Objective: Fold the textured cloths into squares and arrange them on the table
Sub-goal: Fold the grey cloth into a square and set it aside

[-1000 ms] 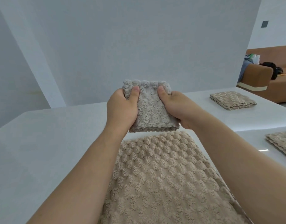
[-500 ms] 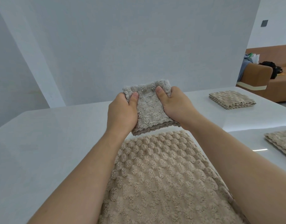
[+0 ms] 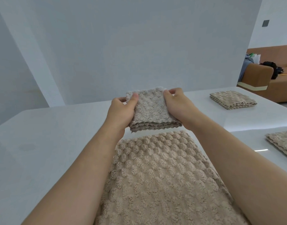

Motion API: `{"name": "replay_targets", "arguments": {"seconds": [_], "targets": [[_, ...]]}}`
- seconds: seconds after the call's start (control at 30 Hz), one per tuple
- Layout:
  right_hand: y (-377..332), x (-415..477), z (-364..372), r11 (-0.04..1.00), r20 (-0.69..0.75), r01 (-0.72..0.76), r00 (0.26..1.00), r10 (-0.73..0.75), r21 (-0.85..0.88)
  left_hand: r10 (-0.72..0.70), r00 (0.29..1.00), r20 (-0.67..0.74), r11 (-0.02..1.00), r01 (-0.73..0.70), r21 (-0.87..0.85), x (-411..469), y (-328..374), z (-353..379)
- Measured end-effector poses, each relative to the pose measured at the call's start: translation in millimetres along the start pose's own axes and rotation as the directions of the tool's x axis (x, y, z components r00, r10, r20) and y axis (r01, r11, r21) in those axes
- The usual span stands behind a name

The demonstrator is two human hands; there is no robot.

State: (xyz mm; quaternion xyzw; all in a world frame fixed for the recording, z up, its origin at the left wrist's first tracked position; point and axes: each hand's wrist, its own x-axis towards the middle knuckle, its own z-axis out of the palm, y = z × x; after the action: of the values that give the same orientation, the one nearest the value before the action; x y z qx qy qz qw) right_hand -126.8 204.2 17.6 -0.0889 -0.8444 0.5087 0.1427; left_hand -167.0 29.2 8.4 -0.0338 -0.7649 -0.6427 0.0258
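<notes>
A small folded grey-beige textured cloth (image 3: 151, 111) is held above the white table (image 3: 50, 143), tilted with its layered edge facing me. My left hand (image 3: 121, 111) grips its left side, thumb on top. My right hand (image 3: 178, 106) grips its right side, fingers curled at the top corner. Below my forearms a larger beige bubble-textured cloth (image 3: 164, 176) lies spread flat on the table.
A folded beige cloth (image 3: 232, 99) lies at the far right of the table. Another folded cloth (image 3: 282, 143) sits at the right edge. A white wall stands behind the table. A brown sofa (image 3: 259, 77) with a dark bag is at the back right.
The held cloth has tipped flatter and moved slightly right. Both hands shifted their grip, and the right fingers now curl at the top corner.
</notes>
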Motion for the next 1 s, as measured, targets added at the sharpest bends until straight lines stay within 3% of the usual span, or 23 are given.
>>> {"name": "replay_targets", "arguments": {"seconds": [0.23, 0.4, 0.73, 1.0], "targets": [[6, 1, -2, 0.996, -0.004, 0.087, 0.996, -0.087, 0.019, 0.134, 0.981, 0.140, 0.990, -0.127, -0.059, 2, -4, -2], [4, -1, -4, 0.991, 0.016, 0.072, 0.997, -0.075, 0.111, 0.073, 0.984, 0.165, 0.993, -0.056, -0.106, 3, -6, -3], [11, 7, -5, 0.979, -0.002, -0.106, 0.994, 0.108, 0.174, 0.011, 0.963, 0.271, 0.994, 0.020, -0.109, -2, -10, -3], [15, 7, -5, 0.994, 0.030, -0.055, 0.998, 0.053, 0.094, -0.040, 0.968, 0.246, 0.992, 0.069, -0.109, -3, -16, -4]]}}
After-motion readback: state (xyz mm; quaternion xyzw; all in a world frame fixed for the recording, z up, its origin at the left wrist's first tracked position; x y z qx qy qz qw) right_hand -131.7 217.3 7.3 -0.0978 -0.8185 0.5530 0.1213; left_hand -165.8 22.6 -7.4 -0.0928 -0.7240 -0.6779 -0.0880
